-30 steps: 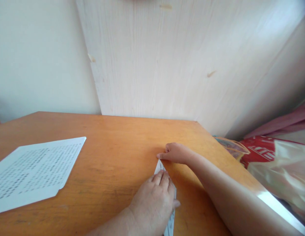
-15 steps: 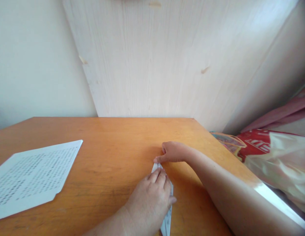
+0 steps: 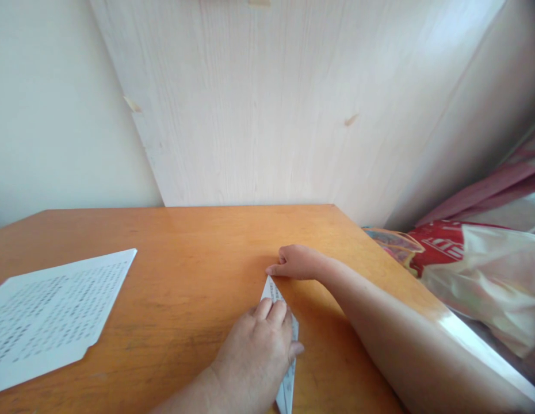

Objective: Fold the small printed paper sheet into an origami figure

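Note:
A narrow piece of folded printed paper (image 3: 268, 291) lies on the wooden table, its pointed tip facing away from me. My left hand (image 3: 261, 351) covers its middle, fingers bent over it and the thumb at its right edge. Below the hand, the lower end of the paper shows again near the bottom of the view. My right hand (image 3: 295, 263) rests just beyond the tip with its fingers curled in. Its thumb is at the very point of the paper; whether it touches is hard to tell.
A stack of printed sheets (image 3: 67, 313) lies on the left of the wooden table (image 3: 185, 247). A pale panel (image 3: 250, 115) stands against the wall behind. Past the table's right edge are a red bag (image 3: 438, 241) and a whitish plastic bag (image 3: 487, 276).
The view has shifted slightly, so everything sits a little further left. My right thumb has moved off the paper's tip, which now shows more fully. My left hand stays on the paper.

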`<act>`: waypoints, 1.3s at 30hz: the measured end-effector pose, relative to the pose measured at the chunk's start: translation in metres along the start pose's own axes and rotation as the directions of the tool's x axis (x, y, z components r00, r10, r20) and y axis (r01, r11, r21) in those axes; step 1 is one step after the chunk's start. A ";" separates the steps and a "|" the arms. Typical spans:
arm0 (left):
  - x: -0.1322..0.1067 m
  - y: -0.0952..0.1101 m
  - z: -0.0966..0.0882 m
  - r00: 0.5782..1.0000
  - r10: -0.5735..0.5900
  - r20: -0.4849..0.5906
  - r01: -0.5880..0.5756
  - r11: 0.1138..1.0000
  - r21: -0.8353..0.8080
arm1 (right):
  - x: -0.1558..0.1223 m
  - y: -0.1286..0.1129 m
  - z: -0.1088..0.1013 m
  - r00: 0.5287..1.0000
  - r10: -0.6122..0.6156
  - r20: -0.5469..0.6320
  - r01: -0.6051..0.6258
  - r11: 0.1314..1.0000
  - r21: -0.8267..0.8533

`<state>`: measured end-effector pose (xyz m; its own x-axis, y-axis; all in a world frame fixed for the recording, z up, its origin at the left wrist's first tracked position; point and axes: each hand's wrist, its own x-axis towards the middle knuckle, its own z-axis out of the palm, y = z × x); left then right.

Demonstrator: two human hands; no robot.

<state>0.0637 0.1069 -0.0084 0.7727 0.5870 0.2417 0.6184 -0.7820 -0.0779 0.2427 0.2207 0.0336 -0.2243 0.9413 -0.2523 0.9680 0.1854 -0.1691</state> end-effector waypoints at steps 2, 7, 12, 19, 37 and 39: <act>0.000 0.000 0.000 1.000 -0.002 -0.007 0.002 1.000 0.012 | -0.001 0.006 -0.004 0.996 -0.082 0.046 0.081 0.996 0.032; 0.001 -0.002 0.000 0.999 0.041 -0.026 -0.040 0.998 0.055 | -0.009 0.010 -0.011 0.965 -0.223 0.138 0.225 0.974 0.003; -0.001 -0.002 0.001 0.999 0.030 -0.011 -0.030 0.998 0.046 | -0.012 0.000 -0.010 0.974 -0.186 0.131 0.196 0.978 -0.071; 0.001 -0.001 -0.002 0.999 0.045 -0.002 -0.045 0.997 0.056 | -0.009 -0.002 -0.009 0.983 -0.131 0.129 0.138 0.989 -0.046; 0.000 -0.001 -0.001 0.999 0.010 -0.033 -0.009 1.000 0.029 | -0.006 -0.005 -0.007 0.994 -0.063 0.090 0.067 0.997 -0.042; 0.000 -0.001 0.000 0.999 0.014 -0.033 -0.013 0.999 0.040 | -0.005 -0.006 -0.005 0.996 -0.035 0.076 0.040 0.997 -0.067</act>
<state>0.0630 0.1074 -0.0088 0.7761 0.5689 0.2720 0.6138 -0.7804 -0.1192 0.2382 0.2164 0.0409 -0.2660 0.9100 -0.3179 0.9636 0.2416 -0.1148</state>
